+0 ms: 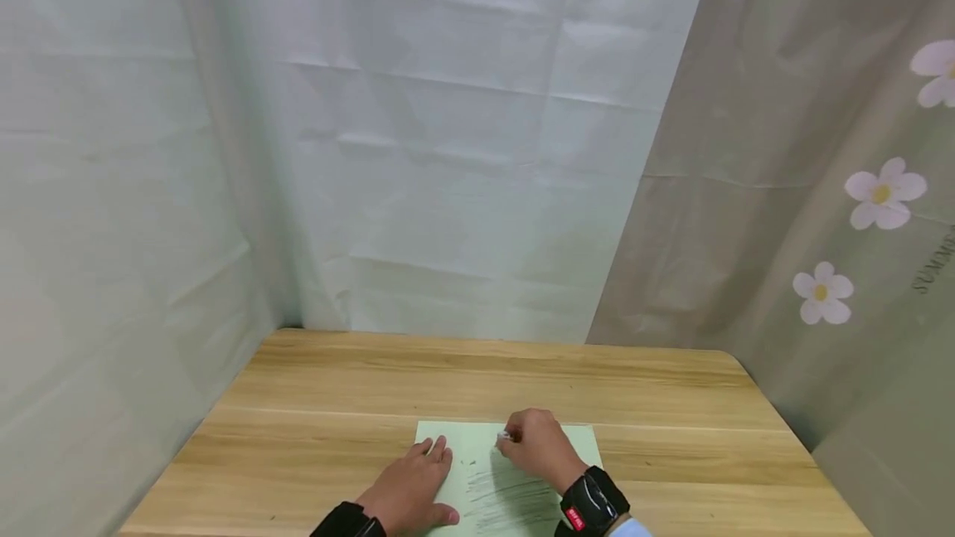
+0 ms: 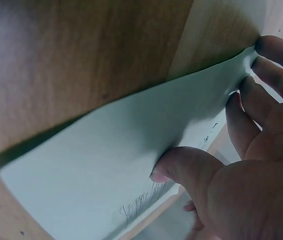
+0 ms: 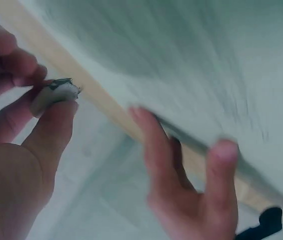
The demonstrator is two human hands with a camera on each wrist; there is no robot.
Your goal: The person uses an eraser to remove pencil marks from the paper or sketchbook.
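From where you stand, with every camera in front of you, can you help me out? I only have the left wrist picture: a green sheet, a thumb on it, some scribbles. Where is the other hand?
Observer: The right hand is over the far part of the green sheet, just beyond the pencil scribbles.
Visitor: Is it holding anything?
Observer: Yes. In the right wrist view it pinches a small whitish lump with a dark smudged end between thumb and fingers. It looks like an eraser, though the picture is blurred.
Visitor: And what does the sheet lie on?
Observer: A wooden table, with pale curtains hung behind and a flowered one to the right. The left hand lies flat on the sheet's left edge.
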